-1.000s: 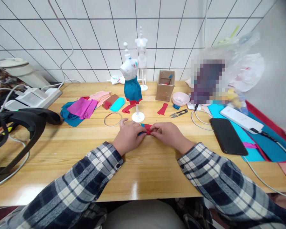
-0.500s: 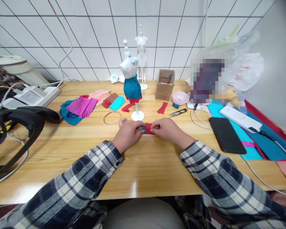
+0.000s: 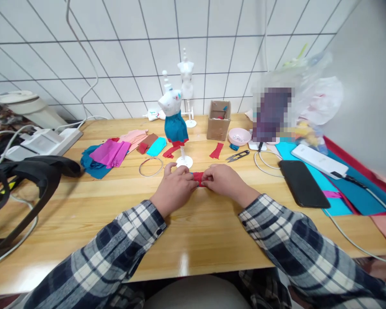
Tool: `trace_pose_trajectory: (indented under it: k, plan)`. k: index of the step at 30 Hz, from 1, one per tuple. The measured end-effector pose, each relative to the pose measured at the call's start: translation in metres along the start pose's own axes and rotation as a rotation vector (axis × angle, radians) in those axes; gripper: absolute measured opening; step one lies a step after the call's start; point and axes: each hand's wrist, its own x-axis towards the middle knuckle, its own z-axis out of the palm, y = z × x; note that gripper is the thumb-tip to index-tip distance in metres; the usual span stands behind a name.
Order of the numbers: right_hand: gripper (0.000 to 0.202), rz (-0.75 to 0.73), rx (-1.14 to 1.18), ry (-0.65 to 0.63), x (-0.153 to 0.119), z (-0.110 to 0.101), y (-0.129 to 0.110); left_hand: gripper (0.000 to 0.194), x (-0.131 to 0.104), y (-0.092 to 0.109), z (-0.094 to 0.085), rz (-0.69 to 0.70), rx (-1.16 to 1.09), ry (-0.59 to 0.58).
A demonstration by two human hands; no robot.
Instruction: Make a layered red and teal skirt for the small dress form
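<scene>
A small red cloth piece (image 3: 198, 178) lies on the wooden table (image 3: 193, 240) between my hands, with a trace of blue at its left end. My left hand (image 3: 176, 187) covers that left end, its fingertips pressing on the cloth. From the other side, my right hand (image 3: 221, 180) pinches the right end between thumb and fingers. Just beyond them stands a white mini mannequin (image 3: 171, 103) wearing a teal skirt (image 3: 175, 128) with a red hem.
Behind are another mannequin (image 3: 186, 79), a cardboard box (image 3: 218, 122), a pink bowl (image 3: 239, 136), thread snips (image 3: 238, 156) and a wire ring (image 3: 151, 166). Fabric scraps (image 3: 111, 150) and a black headset (image 3: 35, 189) lie left; a phone (image 3: 304, 183) and power bank (image 3: 320, 159) are right.
The view has tilted up slightly, so things appear lower. My left hand has moved further over the cloth and hides more of its blue end. My right hand keeps its pinch.
</scene>
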Motion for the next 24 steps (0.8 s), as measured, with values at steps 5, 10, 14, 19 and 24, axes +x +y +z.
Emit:
trace_pose_trajectory:
  k: [5, 10, 14, 19, 24]
  plan:
    - [0.011, -0.115, 0.03, 0.119, -0.009, -0.001, 0.011, 0.024, 0.006, -0.005, -0.007, 0.049, -0.002, -0.067]
    - [0.017, -0.293, -0.119, 0.02, -0.012, -0.006, 0.009, 0.02, 0.008, -0.011, -0.006, 0.058, -0.078, -0.094]
    - [0.016, -0.298, -0.176, 0.003, -0.01, -0.004, 0.007, 0.016, 0.005, -0.014, -0.003, -0.001, -0.137, -0.099]
    - [0.016, -0.229, -0.052, 0.049, -0.009, 0.003, 0.011, 0.017, 0.003, -0.015, 0.003, -0.038, -0.213, -0.105]
    - [0.015, -0.17, 0.058, 0.05, -0.007, 0.004, 0.015, 0.02, 0.004, -0.017, 0.004, -0.039, -0.194, -0.068]
